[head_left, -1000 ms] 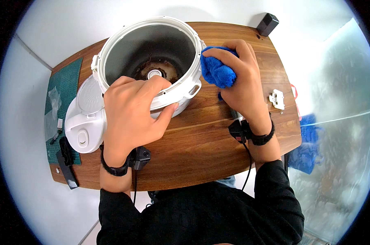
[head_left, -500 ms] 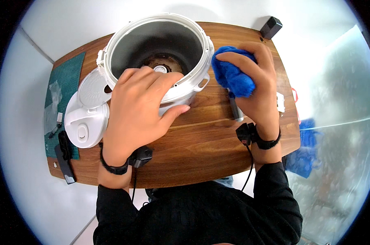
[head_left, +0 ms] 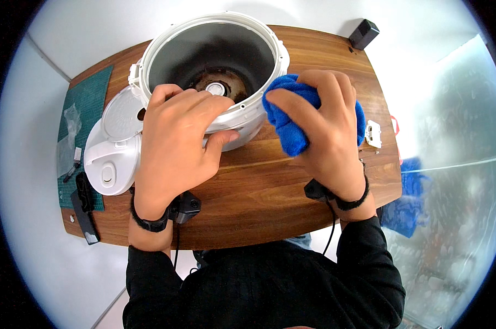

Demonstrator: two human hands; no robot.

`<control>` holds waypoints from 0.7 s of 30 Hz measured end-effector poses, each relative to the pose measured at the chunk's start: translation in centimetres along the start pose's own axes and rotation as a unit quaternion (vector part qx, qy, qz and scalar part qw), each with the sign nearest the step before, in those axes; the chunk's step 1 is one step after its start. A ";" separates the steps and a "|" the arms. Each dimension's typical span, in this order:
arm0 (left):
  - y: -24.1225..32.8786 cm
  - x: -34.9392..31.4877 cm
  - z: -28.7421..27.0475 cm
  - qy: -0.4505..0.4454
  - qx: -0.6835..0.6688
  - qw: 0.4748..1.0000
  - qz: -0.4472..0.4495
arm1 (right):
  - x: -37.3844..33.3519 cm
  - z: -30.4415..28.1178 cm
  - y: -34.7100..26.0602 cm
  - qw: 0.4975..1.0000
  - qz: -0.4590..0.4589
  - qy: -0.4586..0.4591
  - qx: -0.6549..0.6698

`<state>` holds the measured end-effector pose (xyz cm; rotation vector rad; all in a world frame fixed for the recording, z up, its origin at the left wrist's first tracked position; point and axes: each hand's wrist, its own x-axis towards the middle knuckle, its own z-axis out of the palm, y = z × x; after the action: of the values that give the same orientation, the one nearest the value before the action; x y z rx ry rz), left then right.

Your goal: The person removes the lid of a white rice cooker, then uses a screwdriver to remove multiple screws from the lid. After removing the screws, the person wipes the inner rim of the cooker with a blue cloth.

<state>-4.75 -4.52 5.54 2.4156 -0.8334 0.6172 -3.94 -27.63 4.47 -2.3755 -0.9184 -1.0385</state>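
Observation:
A white rice cooker body (head_left: pixel 248 118) stands at the back of the table, its pot removed. Brown stains mark the bottom of its grey inside, around a round white centre piece (head_left: pixel 215 89). My left hand (head_left: pixel 179 145) grips the near rim, fingers curled over the edge and thumb on the outer wall. Close to the cooker's right side, my right hand (head_left: pixel 327 131) clutches a bunched blue cloth (head_left: pixel 289 129), fingers wrapped over the top. The detached white lid (head_left: pixel 110 167) lies left of the cooker, with its pale round inner plate (head_left: pixel 119 118) beside it.
A green cutting mat (head_left: pixel 92 90) with a clear plastic bag (head_left: pixel 70 131) lies on the left. A dark, long object (head_left: pixel 85 219) is at the left front. A black box (head_left: pixel 364 34) stands at the back right corner, and a small white part (head_left: pixel 373 134) near the right edge.
My right hand has turned and shifted slightly left and down with the blue cloth, closer to the cooker's wall. The left hand keeps its place on the rim.

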 end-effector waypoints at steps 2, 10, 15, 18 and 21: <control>0.1 -0.1 0.1 0.001 0.007 1.000 -0.004 | -0.1 -0.1 -0.8 1.000 -0.015 -0.009 -0.021; -0.1 0.2 0.1 0.007 -0.005 1.000 0.010 | 0.4 -1.0 -0.2 0.999 -0.038 -0.029 -0.002; -0.3 0.2 0.1 0.008 -0.014 1.000 0.008 | 0.3 -1.3 3.1 0.999 0.034 -0.029 -0.030; -0.2 0.2 0.2 0.009 -0.012 1.000 0.007 | 0.0 -2.3 3.1 0.993 0.078 -0.049 0.068; -0.4 0.2 0.3 0.012 -0.007 1.000 0.014 | 0.2 -1.4 1.2 0.990 0.042 -0.069 0.116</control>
<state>-4.28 -4.54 5.31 2.3821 -0.8601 0.6478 -3.73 -29.22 5.41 -2.2883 -0.9230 -0.7013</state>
